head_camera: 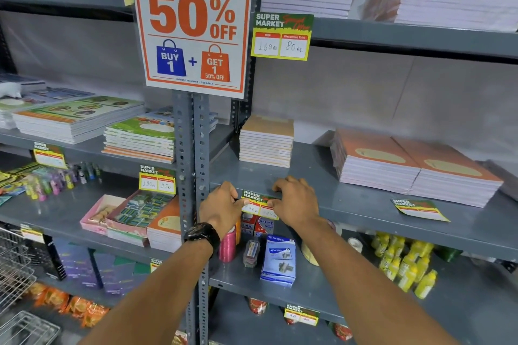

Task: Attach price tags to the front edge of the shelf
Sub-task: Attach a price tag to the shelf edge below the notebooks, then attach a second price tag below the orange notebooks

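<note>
A green and yellow "Super Market" price tag [259,204] lies against the front edge of the grey middle shelf [364,213], right of the upright post. My left hand [221,206] pinches its left end, thumb on the tag. My right hand [294,202] presses its right end, fingers curled over the shelf lip. A second loose price tag [419,209] lies flat on the same shelf further right, beside the stacked orange notebooks [414,168].
A perforated grey post [192,165] stands just left of my hands, with a "50% off" poster [193,22] above. Tags hang on neighbouring shelf edges [157,180], [281,36]. A brown notebook stack [266,141] sits behind the tag. Stapler boxes and yellow bottles [403,263] fill the lower shelf.
</note>
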A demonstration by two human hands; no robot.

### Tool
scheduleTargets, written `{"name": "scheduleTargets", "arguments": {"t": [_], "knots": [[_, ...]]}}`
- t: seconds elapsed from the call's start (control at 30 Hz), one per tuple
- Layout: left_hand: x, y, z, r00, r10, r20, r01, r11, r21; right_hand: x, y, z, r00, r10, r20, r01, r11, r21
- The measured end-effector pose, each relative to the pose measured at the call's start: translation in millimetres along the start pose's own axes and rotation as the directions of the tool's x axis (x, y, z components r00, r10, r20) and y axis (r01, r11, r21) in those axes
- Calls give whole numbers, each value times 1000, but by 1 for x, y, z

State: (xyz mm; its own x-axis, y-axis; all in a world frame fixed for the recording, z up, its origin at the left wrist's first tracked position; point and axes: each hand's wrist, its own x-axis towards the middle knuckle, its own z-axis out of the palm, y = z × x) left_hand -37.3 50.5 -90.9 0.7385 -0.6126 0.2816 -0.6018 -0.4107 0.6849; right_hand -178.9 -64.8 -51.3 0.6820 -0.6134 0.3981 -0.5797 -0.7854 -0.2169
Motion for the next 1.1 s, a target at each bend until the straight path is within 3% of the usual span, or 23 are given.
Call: {"name": "scheduleTargets", "arguments": {"t": [0.07, 0.13, 0.2, 0.27, 0.4, 0.5, 0.57, 0.67, 0.83, 0.9, 0.97, 1.1], "knots": [[-4, 12, 2, 999, -36, -19, 33, 989, -147, 0, 4, 1, 1000, -12, 26, 10, 998, 61], [-10, 36, 6, 997, -61, -51, 46, 966, -253, -2, 18, -4, 998, -47, 39, 35, 964, 265], [-15, 64, 11, 997, -30, -74, 5, 948, -317, -7, 40, -13, 996, -80, -51, 93, 921, 378], [-17, 93, 21, 996, 37, -84, -65, 928, -367, -15, 71, -29, 985, -29, -170, 91, 924, 372], [-15, 154, 65, 972, 234, 31, -217, 937, -274, -30, 159, -70, 947, 176, -268, -66, 925, 374], [-16, 194, 107, 944, 276, 181, -246, 954, -174, -43, 225, -97, 894, 335, -298, -195, 889, 415], [-19, 222, 134, 922, 271, 276, -236, 959, -154, -52, 266, -111, 879, 407, -248, -291, 871, 397], [-22, 258, 169, 872, 249, 421, -221, 969, -115, -63, 313, -125, 893, 447, -46, -398, 835, 380], [-26, 297, 208, 802, 250, 542, -335, 940, 62, -65, 341, -131, 937, 310, 164, -348, 876, 334], [-28, 307, 215, 804, 266, 532, -359, 930, 78, -62, 345, -128, 946, 264, 191, -318, 872, 372], [-28, 315, 218, 831, 258, 494, -295, 955, -2, -59, 349, -125, 951, 253, 180, -308, 847, 434], [-34, 319, 214, 901, 287, 326, -200, 940, -275, -61, 346, -132, 959, 236, 159, -276, 629, 727]]}}
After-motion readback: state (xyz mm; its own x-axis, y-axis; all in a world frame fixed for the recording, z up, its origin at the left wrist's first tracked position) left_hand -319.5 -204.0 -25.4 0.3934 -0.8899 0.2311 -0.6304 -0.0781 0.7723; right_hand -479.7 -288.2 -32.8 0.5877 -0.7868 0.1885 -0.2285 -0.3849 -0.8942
